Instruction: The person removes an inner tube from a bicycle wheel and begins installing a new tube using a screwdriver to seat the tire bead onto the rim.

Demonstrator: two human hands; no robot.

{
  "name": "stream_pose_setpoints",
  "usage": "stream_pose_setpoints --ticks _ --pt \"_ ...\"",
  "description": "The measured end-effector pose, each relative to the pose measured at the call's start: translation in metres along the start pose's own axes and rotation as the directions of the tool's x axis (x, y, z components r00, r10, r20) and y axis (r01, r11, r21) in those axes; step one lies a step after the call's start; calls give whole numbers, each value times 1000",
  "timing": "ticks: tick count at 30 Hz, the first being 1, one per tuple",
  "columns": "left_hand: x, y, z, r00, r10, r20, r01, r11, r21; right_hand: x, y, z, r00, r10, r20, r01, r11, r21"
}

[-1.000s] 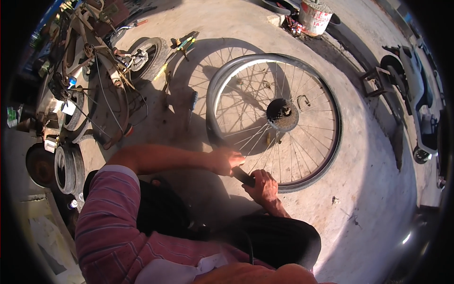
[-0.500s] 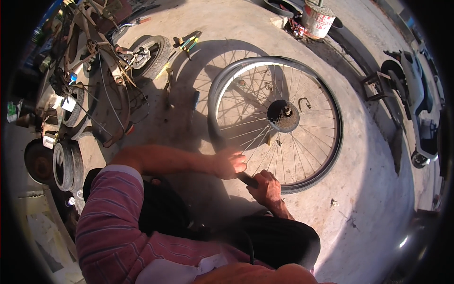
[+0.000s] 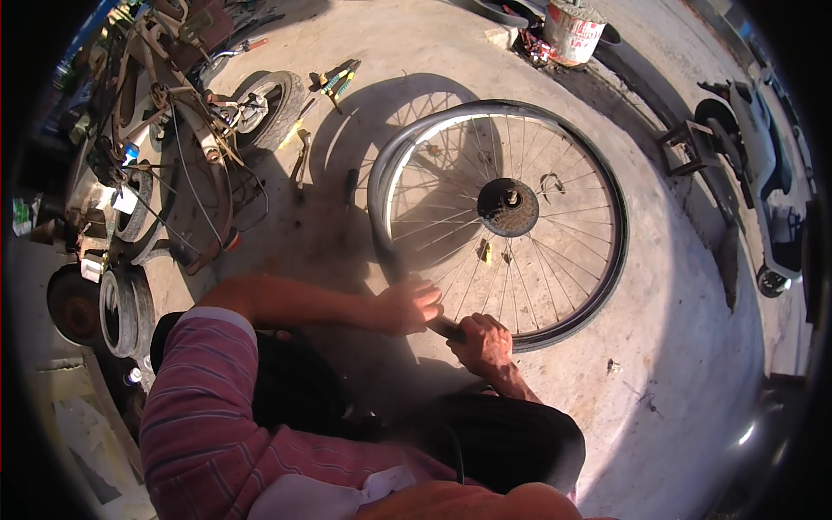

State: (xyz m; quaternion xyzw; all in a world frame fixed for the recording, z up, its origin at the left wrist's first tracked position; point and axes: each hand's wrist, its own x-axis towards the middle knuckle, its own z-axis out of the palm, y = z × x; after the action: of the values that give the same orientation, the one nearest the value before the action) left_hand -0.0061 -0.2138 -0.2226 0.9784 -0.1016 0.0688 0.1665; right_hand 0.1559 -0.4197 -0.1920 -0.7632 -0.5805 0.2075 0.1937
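Observation:
A bicycle wheel (image 3: 616, 251) lies before me, with a rusty brown sprocket cluster (image 3: 507, 213) at its hub. Around its rim runs a black tyre (image 3: 378, 204), which bulges away from the rim along the left side. My left hand (image 3: 406, 305) is closed over the tyre at the wheel's near left, its fingers bent and partly in the light. Just to the right, my right hand (image 3: 484, 342) wraps around the tyre at the near edge, knuckles up. A short dark stretch of tyre (image 3: 446, 328) shows between the two hands.
Bicycle frame parts (image 3: 165, 113) and a small wheel (image 3: 264, 108) crowd the left. Green-handled pliers (image 3: 336, 84) lie beyond the wheel's shadow. Small tyres (image 3: 124, 312) stand at far left. A paint bucket (image 3: 572, 35), wooden stool (image 3: 689, 147) and white scooter (image 3: 771, 173) are farther off.
The view has shifted slightly, so the wheel and background appear a little farther left. My left hand has moved slightly left along with the tyre; my right hand keeps its hold.

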Motion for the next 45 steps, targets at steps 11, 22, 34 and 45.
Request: stream_pose_setpoints --ticks 11,22,34,45 --pt "17 4 7 989 -61 135 89 973 -211 9 -17 8 982 -80 -172 81 997 0" --pt "-8 -19 -17 957 -202 207 211 977 -24 -18 14 -8 999 -42 -30 40 998 -47" --pt "-11 -32 0 814 -452 363 545 812 -210 -13 12 -31 981 -184 -67 180 982 -63" --pt "6 -17 -44 984 -23 179 32 998 -45 -21 23 -31 991 -62 -117 71 995 69"
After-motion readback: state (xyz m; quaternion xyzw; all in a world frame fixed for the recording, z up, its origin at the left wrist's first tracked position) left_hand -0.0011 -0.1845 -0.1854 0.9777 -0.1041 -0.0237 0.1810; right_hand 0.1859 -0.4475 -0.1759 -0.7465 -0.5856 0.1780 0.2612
